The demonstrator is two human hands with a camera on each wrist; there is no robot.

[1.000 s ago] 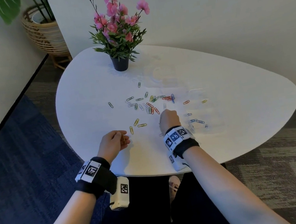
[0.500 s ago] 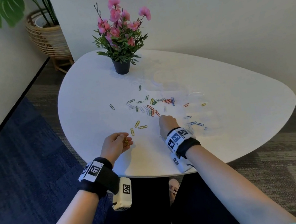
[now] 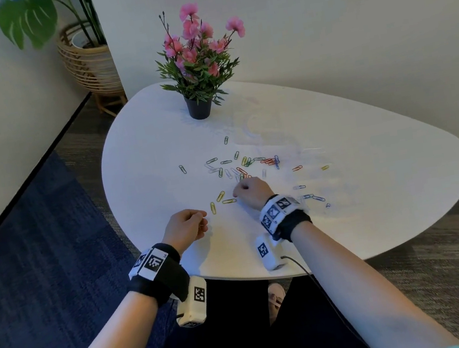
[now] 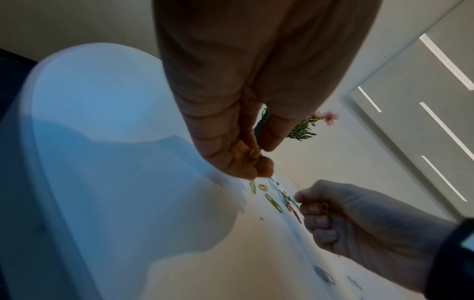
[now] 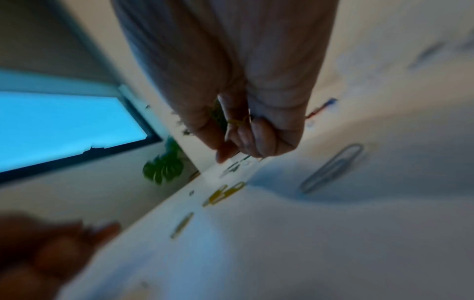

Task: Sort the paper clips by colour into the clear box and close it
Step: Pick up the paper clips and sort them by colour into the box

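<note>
While both hands gather yellow paper clips, the left hand (image 3: 184, 228) and right hand (image 3: 252, 192) each with fingers clamped on some, three yellow clips (image 3: 221, 200) lie at ten o'clock from the right hand on the surface (image 3: 373, 188), so the next pick seems there; the clear box I cannot make out surely.

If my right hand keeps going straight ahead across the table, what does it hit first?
Most likely the mixed cluster of paper clips lying just beyond the knuckles of the right hand, which already holds a yellow clip. Depth is unclear, so it may pass above them.
</note>
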